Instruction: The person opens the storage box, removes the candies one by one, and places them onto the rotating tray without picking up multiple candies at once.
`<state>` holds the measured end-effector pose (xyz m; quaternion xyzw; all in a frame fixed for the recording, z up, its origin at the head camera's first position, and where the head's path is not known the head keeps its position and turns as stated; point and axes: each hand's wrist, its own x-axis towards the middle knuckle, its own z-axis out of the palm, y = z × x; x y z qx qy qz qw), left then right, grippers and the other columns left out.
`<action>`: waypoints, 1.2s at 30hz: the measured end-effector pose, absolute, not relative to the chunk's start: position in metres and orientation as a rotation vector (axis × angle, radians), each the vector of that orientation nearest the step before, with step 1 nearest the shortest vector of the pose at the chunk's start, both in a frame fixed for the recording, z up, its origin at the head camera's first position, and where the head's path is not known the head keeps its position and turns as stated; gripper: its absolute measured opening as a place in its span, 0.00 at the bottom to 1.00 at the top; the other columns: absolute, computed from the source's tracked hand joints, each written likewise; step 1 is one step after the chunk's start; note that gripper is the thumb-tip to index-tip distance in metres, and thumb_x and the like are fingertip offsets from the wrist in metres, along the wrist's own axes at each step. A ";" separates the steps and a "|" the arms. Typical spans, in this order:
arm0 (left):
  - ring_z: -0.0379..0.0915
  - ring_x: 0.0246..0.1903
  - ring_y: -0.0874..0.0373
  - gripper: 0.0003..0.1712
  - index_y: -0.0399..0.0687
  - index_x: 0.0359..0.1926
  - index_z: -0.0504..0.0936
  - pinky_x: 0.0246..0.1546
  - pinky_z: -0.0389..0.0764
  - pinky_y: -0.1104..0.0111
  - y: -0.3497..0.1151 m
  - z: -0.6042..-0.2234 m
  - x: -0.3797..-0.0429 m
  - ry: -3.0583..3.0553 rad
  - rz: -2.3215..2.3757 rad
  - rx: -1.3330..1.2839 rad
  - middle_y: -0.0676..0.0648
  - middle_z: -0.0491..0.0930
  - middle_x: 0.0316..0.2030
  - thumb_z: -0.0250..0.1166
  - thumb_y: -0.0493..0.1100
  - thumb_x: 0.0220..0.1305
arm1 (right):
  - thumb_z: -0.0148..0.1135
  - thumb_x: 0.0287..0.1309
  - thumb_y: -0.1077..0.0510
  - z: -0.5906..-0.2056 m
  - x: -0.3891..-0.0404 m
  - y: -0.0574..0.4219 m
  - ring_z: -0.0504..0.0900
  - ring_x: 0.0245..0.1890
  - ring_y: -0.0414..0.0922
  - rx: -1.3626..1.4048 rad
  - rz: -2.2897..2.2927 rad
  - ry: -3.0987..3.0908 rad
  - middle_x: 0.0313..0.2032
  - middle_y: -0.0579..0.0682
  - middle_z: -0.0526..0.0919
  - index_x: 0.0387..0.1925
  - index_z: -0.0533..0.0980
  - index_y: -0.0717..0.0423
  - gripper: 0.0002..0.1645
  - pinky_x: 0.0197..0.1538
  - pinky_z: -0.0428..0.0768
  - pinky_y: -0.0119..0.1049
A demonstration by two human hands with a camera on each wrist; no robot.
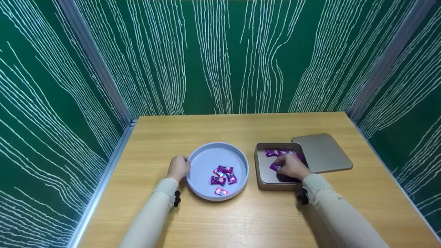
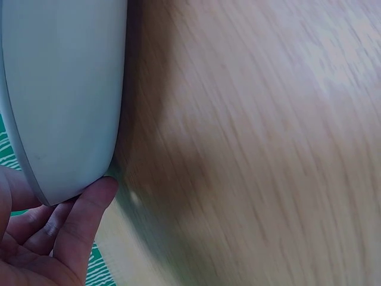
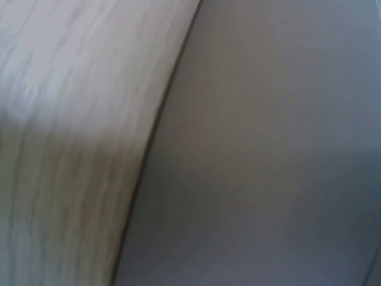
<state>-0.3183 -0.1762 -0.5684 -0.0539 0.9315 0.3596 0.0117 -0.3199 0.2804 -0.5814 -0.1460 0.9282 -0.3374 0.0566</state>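
Note:
At the left side of a round light-blue tray [image 1: 203, 163], my left hand [image 1: 178, 167] grips the rim. The left wrist view shows the fingers against the tray's outer wall [image 2: 65, 101]. Several purple-wrapped candies [image 1: 225, 169] and a pink-and-white candy [image 1: 221, 192] lie in the tray. My right hand [image 1: 293, 166] reaches into an open metal tin [image 1: 262, 172], pinching a purple candy [image 1: 274, 167] just over its bottom. More purple candies [image 1: 272, 153] lie along the tin's far side, partly hidden by the hand. The right wrist view shows only the tin's wall [image 3: 250, 143] and wood.
A flat metal lid [image 1: 325, 153] lies to the right of the tin, next to its back corner. Both stand on a wooden table [image 1: 220, 227]. Green panels [image 1: 237, 62] with white lines rise behind and beside the table.

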 end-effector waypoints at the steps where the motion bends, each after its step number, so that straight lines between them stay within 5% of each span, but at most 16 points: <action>1: 0.77 0.26 0.56 0.14 0.34 0.35 0.90 0.26 0.78 0.69 -0.176 -0.569 -0.318 2.903 1.126 -0.168 0.47 0.82 0.25 0.59 0.35 0.75 | 0.73 0.46 0.72 -0.580 -0.320 0.281 0.87 0.40 0.51 -0.428 -1.015 2.817 0.40 0.61 0.92 0.42 0.88 0.68 0.16 0.48 0.87 0.47; 16: 0.80 0.28 0.55 0.14 0.33 0.38 0.90 0.30 0.84 0.66 -0.176 -0.569 -0.318 2.890 1.145 -0.177 0.44 0.85 0.27 0.59 0.34 0.75 | 0.79 0.53 0.69 -0.556 -0.326 0.276 0.88 0.48 0.59 -0.387 -1.067 2.878 0.44 0.64 0.92 0.42 0.89 0.66 0.13 0.61 0.83 0.58; 23: 0.73 0.22 0.58 0.16 0.37 0.31 0.87 0.21 0.71 0.72 -0.176 -0.568 -0.319 2.872 1.146 -0.176 0.51 0.76 0.20 0.56 0.33 0.73 | 0.73 0.50 0.71 -0.549 -0.330 0.274 0.88 0.42 0.53 -0.452 -1.083 2.912 0.42 0.63 0.92 0.43 0.88 0.69 0.15 0.49 0.86 0.46; 31: 0.75 0.23 0.58 0.16 0.35 0.34 0.89 0.22 0.74 0.71 -0.176 -0.567 -0.318 2.873 1.141 -0.183 0.49 0.79 0.21 0.56 0.34 0.75 | 0.70 0.54 0.74 -0.536 -0.329 0.258 0.86 0.39 0.50 -0.455 -1.170 2.839 0.42 0.63 0.92 0.46 0.87 0.69 0.16 0.40 0.83 0.34; 36: 0.76 0.24 0.57 0.16 0.35 0.34 0.89 0.24 0.76 0.71 -0.176 -0.569 -0.319 2.899 1.115 -0.181 0.48 0.81 0.23 0.57 0.34 0.74 | 0.69 0.55 0.74 -0.532 -0.328 0.243 0.84 0.36 0.49 -0.496 -1.191 2.826 0.40 0.62 0.91 0.47 0.87 0.70 0.17 0.39 0.82 0.36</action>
